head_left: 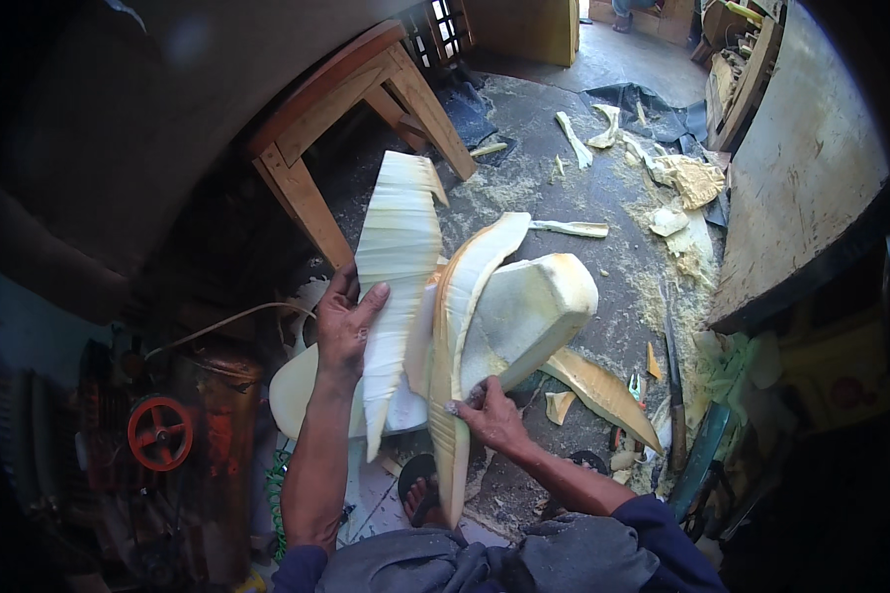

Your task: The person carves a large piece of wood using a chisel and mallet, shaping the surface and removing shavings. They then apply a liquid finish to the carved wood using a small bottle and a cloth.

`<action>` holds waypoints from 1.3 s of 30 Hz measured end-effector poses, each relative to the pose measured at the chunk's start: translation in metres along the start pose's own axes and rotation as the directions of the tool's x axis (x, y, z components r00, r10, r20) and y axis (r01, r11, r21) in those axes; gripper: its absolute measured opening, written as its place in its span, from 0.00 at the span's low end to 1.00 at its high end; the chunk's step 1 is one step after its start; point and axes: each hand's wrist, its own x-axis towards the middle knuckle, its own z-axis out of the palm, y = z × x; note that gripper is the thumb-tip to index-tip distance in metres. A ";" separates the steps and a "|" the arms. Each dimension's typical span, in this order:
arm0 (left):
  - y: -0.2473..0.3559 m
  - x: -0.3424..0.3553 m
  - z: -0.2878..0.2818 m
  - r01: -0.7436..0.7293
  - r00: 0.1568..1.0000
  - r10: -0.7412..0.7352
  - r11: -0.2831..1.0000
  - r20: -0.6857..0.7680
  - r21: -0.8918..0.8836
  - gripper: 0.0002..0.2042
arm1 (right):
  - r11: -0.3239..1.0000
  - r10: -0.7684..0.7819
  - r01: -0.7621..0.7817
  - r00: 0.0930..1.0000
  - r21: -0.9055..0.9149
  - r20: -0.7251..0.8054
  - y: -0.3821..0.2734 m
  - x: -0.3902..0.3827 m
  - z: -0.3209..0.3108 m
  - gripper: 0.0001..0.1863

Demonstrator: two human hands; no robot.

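Observation:
My left hand (pixel 351 321) grips the left edge of a broad, wavy-cut sheet of pale foam (pixel 398 247), held upright. My right hand (pixel 489 420) pinches a long, curved yellowish foam strip (pixel 445 455) beside it, low on its right side. Behind both pieces lies a thick, contoured cream foam block (pixel 534 296), like a seat pad, partly hidden by them. A curved, tan-faced foam offcut (pixel 608 395) lies on the floor to the right of my right hand.
A wooden stool (pixel 396 94) stands behind at left, a compressor with red wheel (pixel 160 435) beside my left arm. Foam scraps and dust (pixel 687 178), a long blade (pixel 674 395) and tools litter the floor (pixel 564 168) right of a leaning panel's foot (pixel 791 178). A person's leg (pixel 623 15) shows far back.

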 end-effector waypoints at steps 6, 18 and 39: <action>-0.014 0.043 -0.077 -0.075 0.992 0.048 0.967 0.117 0.244 0.23 | 0.908 -0.420 0.373 0.799 -0.193 -0.430 -0.012 -0.026 -0.162 0.08; -0.151 0.113 -0.206 0.627 0.560 -0.825 0.481 0.075 0.612 0.31 | 0.972 0.026 -0.131 0.884 -0.193 -0.467 0.006 0.040 -0.215 0.30; 0.036 -0.130 -0.062 -0.169 0.953 0.275 0.828 -0.126 0.535 0.22 | 0.928 0.345 -0.109 0.613 0.356 -0.711 0.033 -0.053 -0.161 0.31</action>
